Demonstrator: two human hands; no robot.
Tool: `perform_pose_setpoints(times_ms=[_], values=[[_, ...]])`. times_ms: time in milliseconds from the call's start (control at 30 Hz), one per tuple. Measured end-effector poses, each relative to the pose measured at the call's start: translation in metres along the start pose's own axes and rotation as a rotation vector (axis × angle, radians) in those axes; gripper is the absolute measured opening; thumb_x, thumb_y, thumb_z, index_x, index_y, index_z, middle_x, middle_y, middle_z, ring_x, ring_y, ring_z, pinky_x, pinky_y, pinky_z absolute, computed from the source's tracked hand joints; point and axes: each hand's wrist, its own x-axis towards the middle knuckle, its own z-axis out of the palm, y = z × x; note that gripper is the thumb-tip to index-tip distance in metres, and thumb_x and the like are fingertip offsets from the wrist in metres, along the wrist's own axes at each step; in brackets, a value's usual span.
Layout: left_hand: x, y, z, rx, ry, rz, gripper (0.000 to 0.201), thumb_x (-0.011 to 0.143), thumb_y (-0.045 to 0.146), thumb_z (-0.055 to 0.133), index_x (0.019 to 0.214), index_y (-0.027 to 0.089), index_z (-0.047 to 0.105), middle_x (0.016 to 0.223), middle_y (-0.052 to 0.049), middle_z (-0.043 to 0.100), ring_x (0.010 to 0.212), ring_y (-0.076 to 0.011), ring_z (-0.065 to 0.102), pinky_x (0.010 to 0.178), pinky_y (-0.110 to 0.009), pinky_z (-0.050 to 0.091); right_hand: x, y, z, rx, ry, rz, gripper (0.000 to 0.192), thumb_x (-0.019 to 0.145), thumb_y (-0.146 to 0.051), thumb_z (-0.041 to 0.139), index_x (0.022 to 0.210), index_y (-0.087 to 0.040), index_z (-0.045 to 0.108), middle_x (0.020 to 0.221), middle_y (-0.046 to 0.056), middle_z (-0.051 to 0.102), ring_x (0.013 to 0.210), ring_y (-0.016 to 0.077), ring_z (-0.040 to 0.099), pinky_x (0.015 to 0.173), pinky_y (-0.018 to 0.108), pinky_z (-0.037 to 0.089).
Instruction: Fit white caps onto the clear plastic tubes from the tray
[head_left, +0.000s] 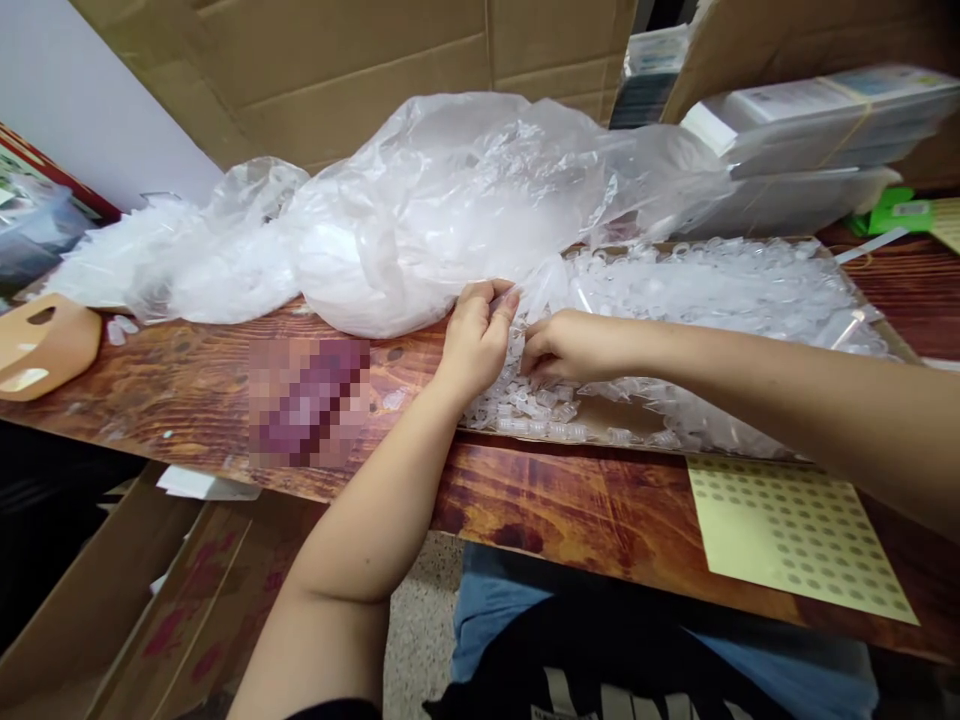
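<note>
- Risk: small plastic pieces, just below and right of the grip, could spill over the cardboard tray edge if dragged; bag, beyond the grip, could slump or tear if tugged.
- Left hand: seems to pinch bag edge, wrist bent.
- Right hand: just beside it, 4 fingers curled down; can't tell if holding any.

Translucent white plastic pieces, milky-white bag, red-brown wood-grained table, pale-yellow grey-dotted sheet
</note>
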Motion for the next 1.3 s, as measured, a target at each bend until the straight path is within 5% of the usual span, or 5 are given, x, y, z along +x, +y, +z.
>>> perform_pose_setpoints(times_ms=[167, 367, 433, 833, 1300], values=[[-0.002, 0.005, -0.001, -0.078, -0.087, -0.021, 0.020, 0.102, 0.035, 0.054, 0.092, 0.019, 0.060, 0.099, -0.008, 0.068, 0.104, -0.0228, 0.062, 0.098, -0.038, 0.047, -0.014, 0.010, -0.012, 0.139, 0.146, 0.033, 0.013, 0.085, -0.010, 0.074, 0.089, -0.018, 0.083, 0.093, 0.005, 0.080, 0.087, 0.0192, 0.074, 0.085, 0.029, 0.056], [-0.001, 0.003, 0.003, -0.349, -0.136, -0.113, 0.029, 0.100, 0.044, 0.055, 0.083, 0.021, 0.055, 0.077, -0.002, 0.053, 0.072, -0.0161, 0.050, 0.072, -0.032, 0.045, -0.064, 0.016, -0.026, 0.301, 0.926, -0.142, 0.012, 0.091, -0.034, 0.073, 0.082, -0.027, 0.077, 0.088, 0.003, 0.076, 0.085, 0.0217, 0.069, 0.082, 0.039, 0.054], [-0.001, 0.006, 0.005, -0.453, -0.185, -0.166, 0.033, 0.097, 0.052, 0.058, 0.084, 0.021, 0.056, 0.076, 0.000, 0.049, 0.063, -0.0134, 0.041, 0.063, -0.030, 0.040, -0.069, 0.015, -0.021, 0.353, 1.069, -0.135, 0.011, 0.092, -0.032, 0.074, 0.082, -0.029, 0.076, 0.088, 0.003, 0.076, 0.083, 0.0223, 0.069, 0.080, 0.041, 0.055], [-0.014, 0.027, 0.008, -0.534, -0.397, -0.206, 0.052, 0.087, 0.074, 0.067, 0.092, 0.022, 0.065, 0.075, -0.001, 0.049, 0.064, -0.0143, 0.041, 0.060, -0.030, 0.038, -0.077, 0.016, 0.005, 0.740, 0.944, 0.031, 0.017, 0.079, -0.039, 0.082, 0.083, -0.023, 0.081, 0.081, 0.004, 0.075, 0.073, 0.0185, 0.068, 0.069, 0.034, 0.059], [-0.023, 0.043, 0.006, -0.192, -0.403, 0.007, 0.035, 0.104, 0.053, 0.050, 0.099, 0.023, 0.067, 0.095, -0.008, 0.069, 0.090, -0.0238, 0.063, 0.091, -0.041, 0.052, -0.090, 0.023, 0.021, 0.860, 0.886, 0.016, 0.027, 0.079, -0.051, 0.087, 0.076, -0.026, 0.077, 0.079, 0.004, 0.074, 0.073, 0.0205, 0.070, 0.070, 0.038, 0.062]])
